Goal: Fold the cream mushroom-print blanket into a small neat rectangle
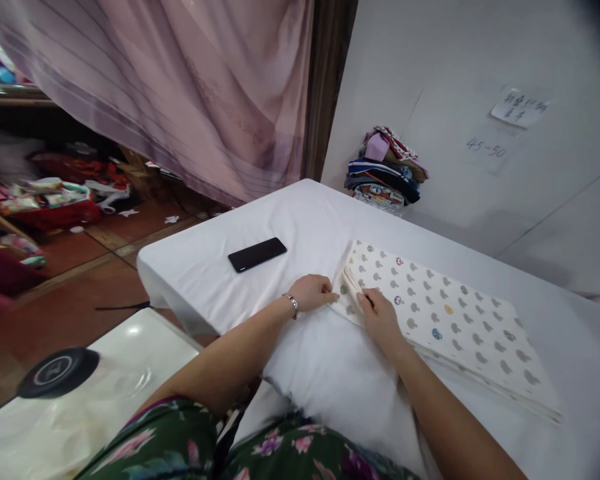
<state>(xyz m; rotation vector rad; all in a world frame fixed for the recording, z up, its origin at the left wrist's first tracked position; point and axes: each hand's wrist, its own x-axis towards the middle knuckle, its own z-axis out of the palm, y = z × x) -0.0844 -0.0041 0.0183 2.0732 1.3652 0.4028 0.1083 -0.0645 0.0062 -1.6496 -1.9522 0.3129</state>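
Observation:
A cream cloth (pixel 445 320) printed with grey, yellow, blue and green shapes lies folded in layers on the white-covered table. At its near left corner, my right hand (pixel 380 317) pinches the upper layers and lifts their edge a little. My left hand (pixel 313 292), with a metal bracelet at the wrist, has its fingers closed at the lower layer's corner. Its fingertips touch the fabric there. Left of the cloth, a black phone (pixel 257 255) rests flat, apart from both hands.
Folded clothes (pixel 385 170) are piled at the table's far edge by the wall. A pink curtain (pixel 220 87) hangs behind. On the lower left, a pale surface (pixel 145 360) carries a black round object (pixel 59 372). A red basket (pixel 55 210) of small items stands farther left.

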